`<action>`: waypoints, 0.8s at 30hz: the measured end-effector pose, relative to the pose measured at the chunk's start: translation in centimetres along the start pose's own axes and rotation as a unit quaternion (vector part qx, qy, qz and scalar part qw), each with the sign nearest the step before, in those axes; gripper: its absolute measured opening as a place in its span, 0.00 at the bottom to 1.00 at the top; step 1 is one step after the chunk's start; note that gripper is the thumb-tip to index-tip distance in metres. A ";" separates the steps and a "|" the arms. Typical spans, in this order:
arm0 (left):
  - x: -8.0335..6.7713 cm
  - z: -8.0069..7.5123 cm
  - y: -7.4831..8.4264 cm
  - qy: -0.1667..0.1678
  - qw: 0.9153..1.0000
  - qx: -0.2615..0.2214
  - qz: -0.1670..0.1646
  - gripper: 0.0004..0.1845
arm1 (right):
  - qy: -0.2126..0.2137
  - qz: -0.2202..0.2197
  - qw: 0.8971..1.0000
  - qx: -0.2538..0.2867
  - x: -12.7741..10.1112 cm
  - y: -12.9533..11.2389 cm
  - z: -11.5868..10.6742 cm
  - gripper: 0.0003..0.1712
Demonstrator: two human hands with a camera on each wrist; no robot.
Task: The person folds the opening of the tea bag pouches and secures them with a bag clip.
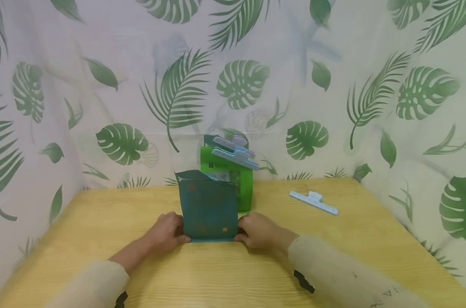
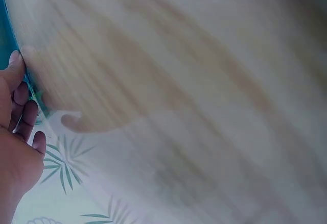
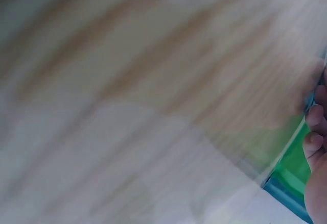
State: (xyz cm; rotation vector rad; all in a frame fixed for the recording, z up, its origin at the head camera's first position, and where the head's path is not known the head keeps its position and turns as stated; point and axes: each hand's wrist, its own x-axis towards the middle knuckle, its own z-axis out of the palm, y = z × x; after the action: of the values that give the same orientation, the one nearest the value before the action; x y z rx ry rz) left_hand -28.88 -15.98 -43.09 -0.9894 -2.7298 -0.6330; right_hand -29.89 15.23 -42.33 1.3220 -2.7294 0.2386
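Observation:
A teal pouch [image 1: 207,207] stands upright on the wooden table [image 1: 102,222], its top edge open and uneven. My left hand [image 1: 167,231] grips its lower left corner and my right hand [image 1: 258,231] grips its lower right corner. In the left wrist view my left hand's fingers [image 2: 20,106] curl against the teal pouch's edge [image 2: 6,45]. The right wrist view is blurred; my right hand's fingers [image 3: 314,132] lie by the teal pouch [image 3: 286,193]. Behind it stands a green pouch [image 1: 240,179] with two clips [image 1: 234,154] on its top.
A loose pale blue clip [image 1: 313,202] lies on the table to the right of the pouches. A leaf-print curtain [image 1: 333,85] closes in the back and both sides. Bare wood stretches left and right of my hands.

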 end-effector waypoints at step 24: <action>2.4 1.8 1.7 -0.019 1.000 -0.004 -0.007 0.10 | 0.018 0.002 0.999 0.040 -2.9 2.5 -0.2 0.13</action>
State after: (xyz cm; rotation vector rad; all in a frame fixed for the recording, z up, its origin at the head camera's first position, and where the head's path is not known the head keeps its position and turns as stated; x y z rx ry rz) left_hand -29.65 -12.62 -43.39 -0.9945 -2.7721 -0.6330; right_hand -30.08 19.01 -42.82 1.3182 -2.7191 0.3712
